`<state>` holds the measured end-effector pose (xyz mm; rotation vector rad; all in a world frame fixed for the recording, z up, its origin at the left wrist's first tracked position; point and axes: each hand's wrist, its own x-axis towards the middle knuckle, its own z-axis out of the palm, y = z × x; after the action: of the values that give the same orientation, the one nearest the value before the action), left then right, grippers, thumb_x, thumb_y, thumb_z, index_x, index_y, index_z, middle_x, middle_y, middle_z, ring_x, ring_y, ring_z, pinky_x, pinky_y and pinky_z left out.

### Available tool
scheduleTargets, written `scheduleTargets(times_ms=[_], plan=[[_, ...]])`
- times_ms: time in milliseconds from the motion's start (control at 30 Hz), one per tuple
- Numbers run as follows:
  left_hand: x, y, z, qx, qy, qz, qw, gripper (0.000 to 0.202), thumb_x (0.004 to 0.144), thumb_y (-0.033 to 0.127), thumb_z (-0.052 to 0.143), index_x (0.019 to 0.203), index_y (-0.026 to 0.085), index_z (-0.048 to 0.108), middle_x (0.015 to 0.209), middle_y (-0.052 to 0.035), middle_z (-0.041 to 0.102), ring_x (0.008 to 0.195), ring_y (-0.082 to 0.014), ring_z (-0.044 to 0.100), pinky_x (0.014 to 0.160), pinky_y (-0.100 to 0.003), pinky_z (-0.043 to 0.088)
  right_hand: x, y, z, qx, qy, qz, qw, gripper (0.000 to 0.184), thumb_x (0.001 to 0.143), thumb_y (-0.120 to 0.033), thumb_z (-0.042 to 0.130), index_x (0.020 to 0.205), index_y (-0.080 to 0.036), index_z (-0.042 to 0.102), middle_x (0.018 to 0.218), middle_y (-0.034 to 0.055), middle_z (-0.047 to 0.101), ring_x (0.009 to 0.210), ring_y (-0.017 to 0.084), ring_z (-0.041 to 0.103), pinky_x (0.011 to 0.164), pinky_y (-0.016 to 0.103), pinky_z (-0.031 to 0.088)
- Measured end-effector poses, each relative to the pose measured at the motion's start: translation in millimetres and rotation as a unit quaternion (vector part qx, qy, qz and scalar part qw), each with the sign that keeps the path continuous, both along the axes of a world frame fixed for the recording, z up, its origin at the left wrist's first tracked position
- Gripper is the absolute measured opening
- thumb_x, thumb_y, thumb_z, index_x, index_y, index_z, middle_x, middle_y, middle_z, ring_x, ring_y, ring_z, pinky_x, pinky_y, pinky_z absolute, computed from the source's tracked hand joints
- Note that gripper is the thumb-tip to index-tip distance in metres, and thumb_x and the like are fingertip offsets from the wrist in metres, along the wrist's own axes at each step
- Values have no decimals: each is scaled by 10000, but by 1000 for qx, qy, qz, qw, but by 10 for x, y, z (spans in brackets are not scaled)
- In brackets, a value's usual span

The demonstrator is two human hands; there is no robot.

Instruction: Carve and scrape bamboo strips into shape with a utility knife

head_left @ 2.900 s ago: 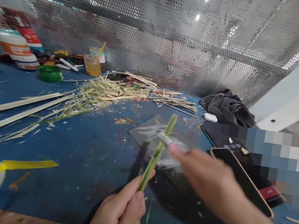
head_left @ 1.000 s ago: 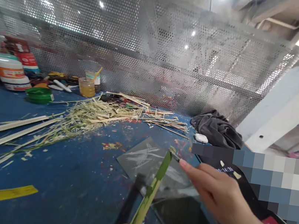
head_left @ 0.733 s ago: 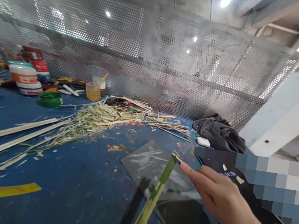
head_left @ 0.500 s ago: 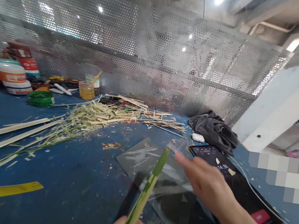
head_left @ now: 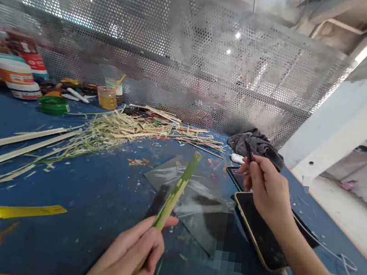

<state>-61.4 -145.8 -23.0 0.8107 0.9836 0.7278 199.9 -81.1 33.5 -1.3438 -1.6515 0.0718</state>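
Observation:
My left hand [head_left: 139, 250] is closed around the lower part of a green bamboo strip [head_left: 175, 190], which slants up and away over the table. Patches of its green skin are gone, showing paler wood. Raised at the right, my right hand [head_left: 268, 184] pinches a small dark pointed tool [head_left: 248, 151]; its exact kind is unclear. Beneath the bamboo lies a grey scuffed sheet [head_left: 200, 199], probably sandpaper. Below my right hand are a phone [head_left: 262, 241] with a dark screen and another dark device [head_left: 235, 175], partly covered.
A heap of bamboo shavings [head_left: 119, 128] spreads across the blue table [head_left: 89, 215], with long pale strips [head_left: 13, 145] at left. Paint tubs [head_left: 16, 76], a green lid [head_left: 53, 104], a cup [head_left: 107, 97], a white case [head_left: 236, 158] and grey cloth [head_left: 261, 149] stand or lie farther back.
My right hand has left the bamboo's tip, moving up and right, and now shows a dark tool in its pinch. My left hand and the bamboo have come higher into view.

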Motion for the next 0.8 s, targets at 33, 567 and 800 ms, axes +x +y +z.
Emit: scheduleTargets(times_ms=[33,567,800], plan=[[34,-5,39,25,4,-3,1000,632,745,645,594,1233,252,510,709,24,465,455,-48,313,363,-147,229,-91,-32,20,-44,85,47,994,266,932,-428,406,917,-201,544,733,7,622,438,80,478,426,222,378],[216,1177,755,227,11,39,973,450,849,568,491,928,147,631,918,-74,606,809,-166,569,604,-234,447,-762,47,-117,-298,450,415,733,295,722,-405,733,775,-203,525,669,-69,508,429,16,300,388,158,209],[693,1505,490,303,-128,-83,941,415,848,531,528,740,135,588,643,-4,572,576,-101,534,549,-211,396,-830,36,-277,-312,476,401,718,287,683,-384,769,743,-170,587,664,-54,474,513,41,352,453,184,280]])
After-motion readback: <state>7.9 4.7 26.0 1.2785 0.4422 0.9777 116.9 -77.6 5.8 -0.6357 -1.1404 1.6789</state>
